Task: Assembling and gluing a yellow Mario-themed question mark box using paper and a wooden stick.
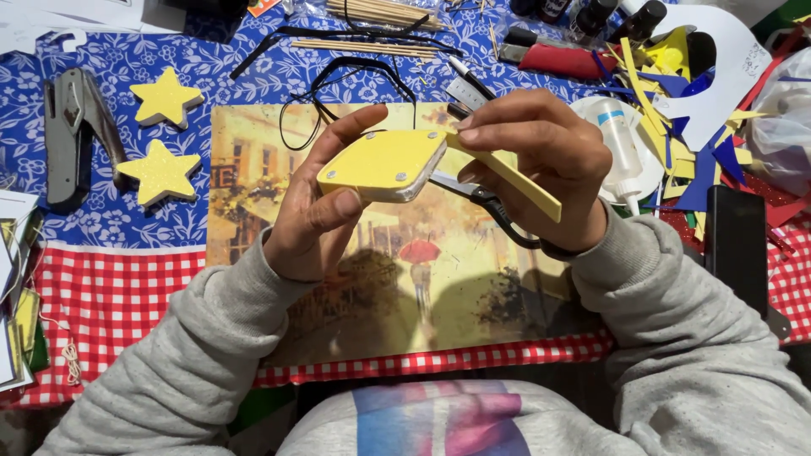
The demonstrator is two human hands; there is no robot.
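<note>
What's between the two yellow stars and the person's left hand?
In the head view, between the yellow stars and the left hand lies only the painted picture board's edge and blue flowered cloth.

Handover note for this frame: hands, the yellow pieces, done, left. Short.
Left hand: fingers pinch the yellow foam block, held above the picture mat.
Right hand: holds the block's far edge, the yellow strip and black scissors.
Done: four rivets show at the block's corners; two yellow stars lie cut on the cloth.
Left: the strip hangs out past the block, untrimmed.
</note>
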